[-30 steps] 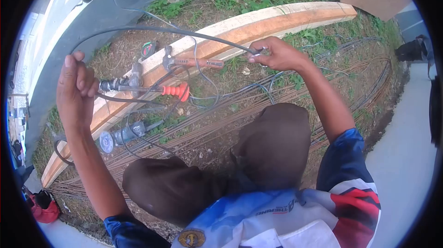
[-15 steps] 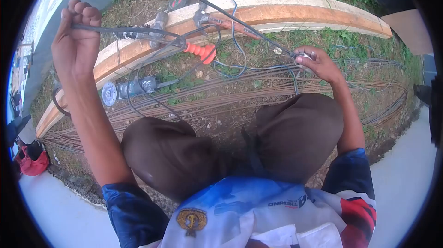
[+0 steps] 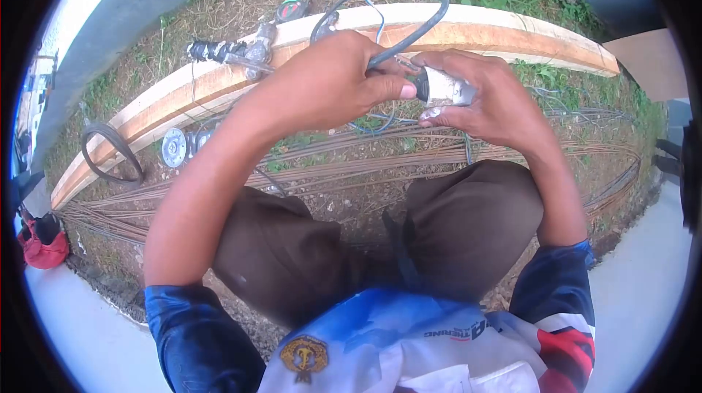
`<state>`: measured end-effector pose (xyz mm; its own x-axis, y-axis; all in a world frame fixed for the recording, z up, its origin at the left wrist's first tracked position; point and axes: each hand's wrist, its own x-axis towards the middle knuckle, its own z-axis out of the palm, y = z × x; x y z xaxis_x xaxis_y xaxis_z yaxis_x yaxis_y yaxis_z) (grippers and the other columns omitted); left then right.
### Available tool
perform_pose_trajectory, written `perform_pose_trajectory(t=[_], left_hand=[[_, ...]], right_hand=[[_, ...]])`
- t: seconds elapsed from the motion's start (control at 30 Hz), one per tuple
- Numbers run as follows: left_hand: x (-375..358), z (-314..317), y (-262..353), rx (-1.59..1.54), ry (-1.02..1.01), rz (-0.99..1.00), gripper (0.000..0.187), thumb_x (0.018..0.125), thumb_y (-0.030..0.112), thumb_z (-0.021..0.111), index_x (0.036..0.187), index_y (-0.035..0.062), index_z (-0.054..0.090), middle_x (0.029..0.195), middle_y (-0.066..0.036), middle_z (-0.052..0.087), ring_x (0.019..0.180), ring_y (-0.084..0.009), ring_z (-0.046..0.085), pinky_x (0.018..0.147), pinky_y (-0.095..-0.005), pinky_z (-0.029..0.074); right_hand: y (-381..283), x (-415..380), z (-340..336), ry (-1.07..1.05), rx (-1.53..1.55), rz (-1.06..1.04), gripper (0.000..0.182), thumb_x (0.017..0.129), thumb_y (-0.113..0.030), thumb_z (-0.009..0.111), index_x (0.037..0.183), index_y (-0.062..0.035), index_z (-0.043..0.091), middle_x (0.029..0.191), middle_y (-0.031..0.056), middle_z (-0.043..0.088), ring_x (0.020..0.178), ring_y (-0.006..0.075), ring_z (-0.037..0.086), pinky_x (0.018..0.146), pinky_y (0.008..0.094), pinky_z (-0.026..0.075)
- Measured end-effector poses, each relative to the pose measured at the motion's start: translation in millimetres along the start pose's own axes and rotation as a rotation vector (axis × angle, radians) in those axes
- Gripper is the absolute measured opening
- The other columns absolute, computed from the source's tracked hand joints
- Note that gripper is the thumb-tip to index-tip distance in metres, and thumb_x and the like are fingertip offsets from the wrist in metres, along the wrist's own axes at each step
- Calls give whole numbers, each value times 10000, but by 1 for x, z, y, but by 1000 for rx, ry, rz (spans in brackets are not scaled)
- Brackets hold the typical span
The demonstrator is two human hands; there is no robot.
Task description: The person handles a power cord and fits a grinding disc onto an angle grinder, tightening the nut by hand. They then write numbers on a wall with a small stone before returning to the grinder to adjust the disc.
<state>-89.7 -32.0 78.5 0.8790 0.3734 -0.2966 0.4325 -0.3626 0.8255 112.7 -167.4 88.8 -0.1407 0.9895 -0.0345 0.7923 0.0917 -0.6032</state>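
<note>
In front of my knees, both hands are close together over the ground. My left hand (image 3: 358,82) is closed around a black cable (image 3: 439,16), which arches up from the fingers in a loop. Facing it, my right hand (image 3: 490,97) grips a white electrical connector (image 3: 442,89) with the thumb below and the fingers above. A dark ribbed end of the connector points toward my left thumb, right at its tip. The left hand and forearm hide part of the tools behind them.
A long timber beam (image 3: 512,35) lies across the grass, with a hammer head (image 3: 257,49) and a tape measure (image 3: 292,9) by it. Thin steel rods (image 3: 344,166) run nearer my knees. A grinder-like tool (image 3: 175,146) and a coiled black cable (image 3: 110,155) lie left.
My left hand has come down from the upper left to meet the right. My right hand has moved slightly left, and the white connector shows more clearly. The cable now bends in a tighter loop.
</note>
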Motion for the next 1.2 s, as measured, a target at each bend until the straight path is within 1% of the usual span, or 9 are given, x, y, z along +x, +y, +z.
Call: perform_pose_trajectory(t=[0.17, 0.5, 0.63, 0.67, 0.8, 1.0, 1.07, 1.13, 1.2], left_hand=[[-6, 17, -9, 268, 14, 136, 314, 963, 318, 666, 1053, 19, 688, 818, -234, 664, 767, -459, 626, 717, -506, 474], [-25, -17, 3, 553, 128, 48, 227, 954, 223, 644, 1030, 8, 646, 880, -255, 643, 845, -476, 592, 730, -488, 464], [-61, -75, -95, 338, 533, -226, 395, 1054, 358, 546, 1076, -15, 672, 750, -23, 547, 710, -132, 486, 663, -312, 409], [-58, -77, -65, 295, 420, -421, 440, 1041, 406, 566, 1114, -6, 699, 733, -9, 526, 704, -114, 468, 652, -293, 378], [-52, -57, -43, 208, 480, -233, 446, 1033, 436, 575, 1032, 8, 703, 672, 20, 449, 645, -91, 404, 594, -288, 309], [-61, -53, -48, 137, 336, -263, 414, 1033, 409, 582, 986, 15, 700, 640, 28, 458, 602, -80, 391, 563, -283, 298], [-65, -52, -47, 128, 299, -263, 413, 1035, 407, 578, 981, 16, 698, 639, 28, 460, 603, -80, 387, 563, -283, 296], [-67, -51, -47, 150, 308, -273, 419, 1037, 410, 574, 976, 12, 693, 640, 30, 462, 603, -78, 385, 557, -286, 291], [-67, -49, -47, 120, 312, -255, 421, 1037, 410, 572, 978, 10, 692, 642, 28, 464, 601, -78, 384, 554, -289, 290]], right_hand=[[5, 8, 8, -186, 32, 21, 497, 788, -221, 801, 1195, 2, 624, 1071, 245, 682, 1014, 430, 659, 869, 501, 513], [8, -3, -10, -214, 74, 166, 589, 838, -345, 763, 1303, -27, 594, 1096, 257, 680, 1024, 441, 647, 888, 504, 503], [65, -52, 15, -151, 88, 356, 563, 815, -343, 787, 1235, -2, 629, 1035, 239, 690, 997, 419, 660, 861, 498, 500], [71, -64, 28, -151, 151, 338, 556, 807, -337, 795, 1219, 2, 637, 1018, 232, 692, 987, 413, 664, 856, 495, 502], [72, -39, 35, -20, 29, 147, 584, 802, -268, 804, 1297, -29, 605, 1096, 224, 680, 1020, 391, 659, 914, 466, 509], [118, -68, 23, -421, 84, 354, 542, 825, -221, 789, 1305, -55, 601, 1083, 176, 694, 940, 320, 698, 830, 419, 530], [171, -73, -40, -679, 126, 766, 509, 829, -215, 806, 1276, -56, 621, 1003, 129, 733, 678, 210, 713, 657, 379, 568], [262, -74, -159, -363, -495, 874, 411, 856, -228, 790, 1216, -67, 677, 1039, 125, 746, 808, 242, 741, 695, 388, 585], [209, -52, -241, 297, -656, 681, 370, 861, -207, 763, 1200, -90, 674, 1037, 113, 733, 835, 253, 736, 711, 394, 586]])
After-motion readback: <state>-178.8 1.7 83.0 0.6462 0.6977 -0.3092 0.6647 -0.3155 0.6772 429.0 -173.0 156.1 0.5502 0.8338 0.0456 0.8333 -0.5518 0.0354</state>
